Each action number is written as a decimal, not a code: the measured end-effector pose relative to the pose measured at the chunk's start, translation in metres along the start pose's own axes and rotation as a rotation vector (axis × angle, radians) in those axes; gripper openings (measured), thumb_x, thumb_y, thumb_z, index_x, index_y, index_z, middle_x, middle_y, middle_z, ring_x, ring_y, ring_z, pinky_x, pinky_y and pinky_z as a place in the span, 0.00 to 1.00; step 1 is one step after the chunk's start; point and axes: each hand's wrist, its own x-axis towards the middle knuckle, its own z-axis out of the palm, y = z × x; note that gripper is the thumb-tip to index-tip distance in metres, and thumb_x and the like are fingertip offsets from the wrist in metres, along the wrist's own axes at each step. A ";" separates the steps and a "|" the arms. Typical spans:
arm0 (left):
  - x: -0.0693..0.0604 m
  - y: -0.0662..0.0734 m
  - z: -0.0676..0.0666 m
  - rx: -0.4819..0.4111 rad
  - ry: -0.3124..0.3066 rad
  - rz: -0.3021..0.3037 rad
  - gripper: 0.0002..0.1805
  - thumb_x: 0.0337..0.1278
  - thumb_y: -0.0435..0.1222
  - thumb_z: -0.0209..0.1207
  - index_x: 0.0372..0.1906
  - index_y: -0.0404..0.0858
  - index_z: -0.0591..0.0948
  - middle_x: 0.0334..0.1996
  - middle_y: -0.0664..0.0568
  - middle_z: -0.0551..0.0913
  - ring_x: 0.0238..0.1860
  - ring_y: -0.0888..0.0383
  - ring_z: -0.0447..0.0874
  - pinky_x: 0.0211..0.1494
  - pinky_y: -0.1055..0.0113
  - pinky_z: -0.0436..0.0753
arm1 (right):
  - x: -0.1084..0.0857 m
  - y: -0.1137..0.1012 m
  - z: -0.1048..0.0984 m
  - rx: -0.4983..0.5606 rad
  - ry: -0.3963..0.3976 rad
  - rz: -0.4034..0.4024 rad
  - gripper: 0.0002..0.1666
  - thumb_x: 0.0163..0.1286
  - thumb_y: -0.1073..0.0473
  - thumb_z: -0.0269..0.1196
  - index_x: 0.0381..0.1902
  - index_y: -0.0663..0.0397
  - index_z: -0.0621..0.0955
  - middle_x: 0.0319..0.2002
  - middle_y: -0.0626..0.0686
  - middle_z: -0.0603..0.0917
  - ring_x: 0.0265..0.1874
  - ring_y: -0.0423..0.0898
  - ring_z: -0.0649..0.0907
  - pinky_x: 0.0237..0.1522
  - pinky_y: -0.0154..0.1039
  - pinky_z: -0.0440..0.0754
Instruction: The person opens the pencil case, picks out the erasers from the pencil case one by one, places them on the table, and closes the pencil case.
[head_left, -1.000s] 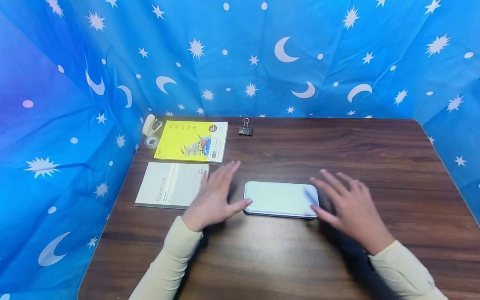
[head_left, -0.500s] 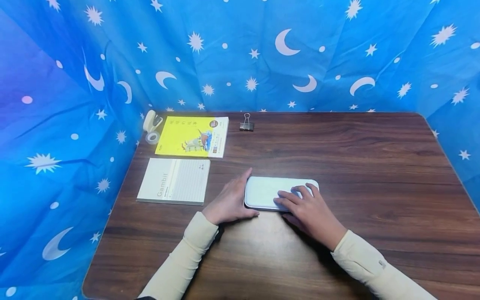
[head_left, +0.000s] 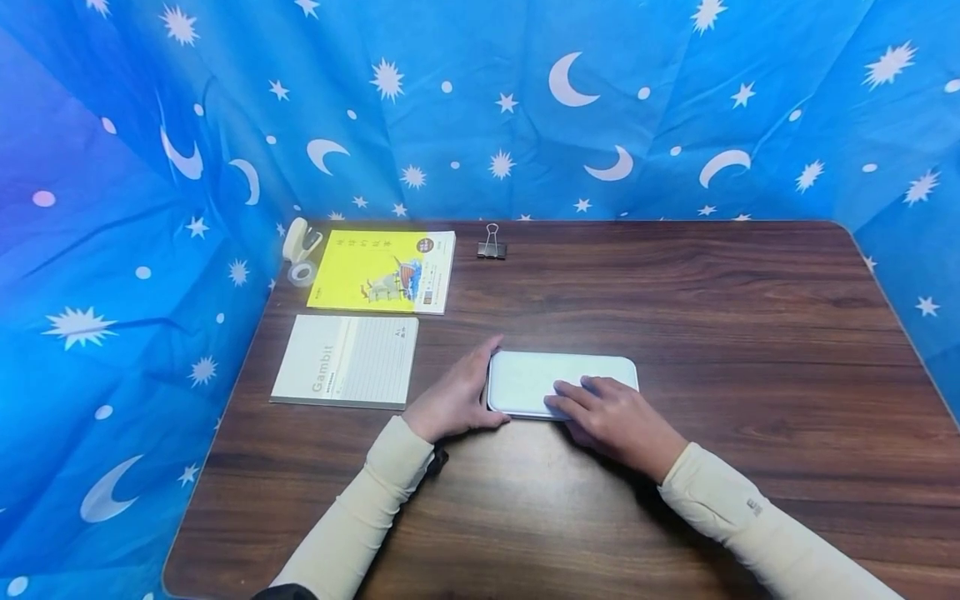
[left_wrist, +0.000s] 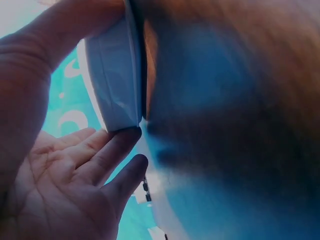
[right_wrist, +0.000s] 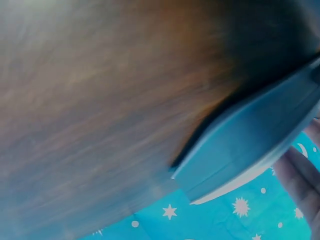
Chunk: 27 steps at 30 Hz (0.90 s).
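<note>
A flat white case with rounded corners [head_left: 528, 379], probably a pencil case, lies closed on the table in the head view. My left hand [head_left: 453, 400] holds its left end, thumb at the near edge and fingers at the far side. The left wrist view shows the case's pale side wall [left_wrist: 114, 82] between the thumb and fingers of that hand [left_wrist: 70, 175]. My right hand [head_left: 615, 417] rests its fingers on the case's top, right of the middle, with the thumb mostly hidden by the near edge. In the right wrist view, its fingers [right_wrist: 300, 182] lie over the case [right_wrist: 245, 140].
A grey-white notebook [head_left: 341, 360] lies left of my left hand, with a yellow book [head_left: 378, 271] behind it. A white stapler [head_left: 297, 237] and a tape roll [head_left: 302, 273] sit at the back left corner. A black binder clip [head_left: 491, 248] stands near the back edge.
Both hands have come in from apart to the case: the left now holds its left end, the right touches its top. Lately the right fingers have drawn slightly toward the near edge.
</note>
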 end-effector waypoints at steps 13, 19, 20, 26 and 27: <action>0.002 -0.004 -0.004 0.061 -0.003 0.122 0.61 0.45 0.39 0.82 0.77 0.24 0.55 0.71 0.30 0.69 0.74 0.38 0.67 0.81 0.51 0.63 | 0.003 0.011 0.003 -0.159 0.042 -0.218 0.30 0.87 0.63 0.37 0.50 0.53 0.88 0.45 0.57 0.90 0.33 0.56 0.87 0.30 0.45 0.89; 0.000 -0.003 -0.006 0.075 -0.009 0.121 0.60 0.46 0.40 0.82 0.77 0.25 0.55 0.70 0.31 0.70 0.73 0.39 0.68 0.80 0.51 0.65 | 0.000 0.013 0.004 -0.120 0.058 -0.204 0.26 0.87 0.59 0.42 0.51 0.54 0.88 0.46 0.56 0.90 0.34 0.56 0.88 0.33 0.46 0.90; 0.000 -0.003 -0.005 0.077 -0.014 0.115 0.60 0.47 0.40 0.82 0.77 0.25 0.55 0.70 0.31 0.70 0.73 0.39 0.67 0.80 0.51 0.64 | -0.001 0.013 0.004 -0.099 0.065 -0.187 0.25 0.87 0.57 0.43 0.50 0.54 0.89 0.46 0.56 0.91 0.34 0.56 0.88 0.33 0.47 0.90; 0.002 -0.003 -0.001 0.034 -0.020 0.053 0.63 0.46 0.39 0.83 0.78 0.24 0.53 0.72 0.29 0.68 0.75 0.38 0.66 0.81 0.51 0.62 | -0.013 0.013 -0.005 0.001 0.048 -0.103 0.24 0.88 0.56 0.46 0.51 0.55 0.89 0.48 0.54 0.91 0.40 0.55 0.89 0.38 0.49 0.91; 0.002 -0.004 0.000 0.020 -0.017 0.044 0.63 0.45 0.38 0.83 0.79 0.24 0.53 0.72 0.29 0.67 0.75 0.38 0.66 0.81 0.51 0.63 | -0.015 0.013 -0.008 0.011 0.047 -0.096 0.24 0.88 0.57 0.45 0.52 0.55 0.89 0.49 0.54 0.91 0.41 0.55 0.89 0.39 0.49 0.91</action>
